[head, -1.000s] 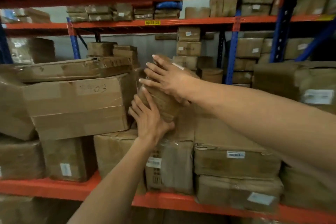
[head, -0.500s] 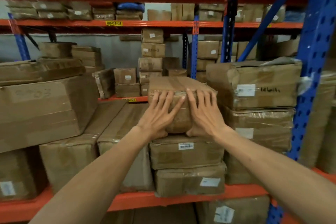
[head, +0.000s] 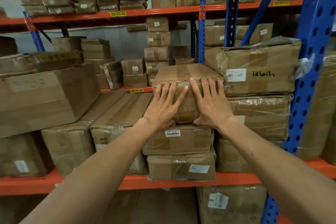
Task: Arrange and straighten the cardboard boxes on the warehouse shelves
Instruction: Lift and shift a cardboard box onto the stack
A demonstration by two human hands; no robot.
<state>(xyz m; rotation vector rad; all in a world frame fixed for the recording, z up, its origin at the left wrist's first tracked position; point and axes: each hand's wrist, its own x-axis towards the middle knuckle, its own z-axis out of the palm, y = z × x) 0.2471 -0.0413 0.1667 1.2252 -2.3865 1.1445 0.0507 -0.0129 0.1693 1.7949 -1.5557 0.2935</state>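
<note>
A flat, tape-wrapped cardboard box (head: 185,74) lies on top of a stack of two boxes (head: 180,142) on the orange shelf (head: 236,178). My left hand (head: 163,105) lies flat against its front face, fingers spread and pointing up. Beside it, my right hand (head: 209,103) presses the same face, its thumb tucked under the bottom edge. Neither hand wraps around the box.
A big box marked in black pen (head: 258,69) sits right of the top box, touching it. Long boxes (head: 116,114) lie to the left, with a large box (head: 45,96) beyond. A blue upright (head: 312,60) stands at the right. More boxes fill the rear shelves.
One second ago both hands held the box up, tilted, in front of the left boxes. It now rests flat on the stack, with both palms on its front face.
</note>
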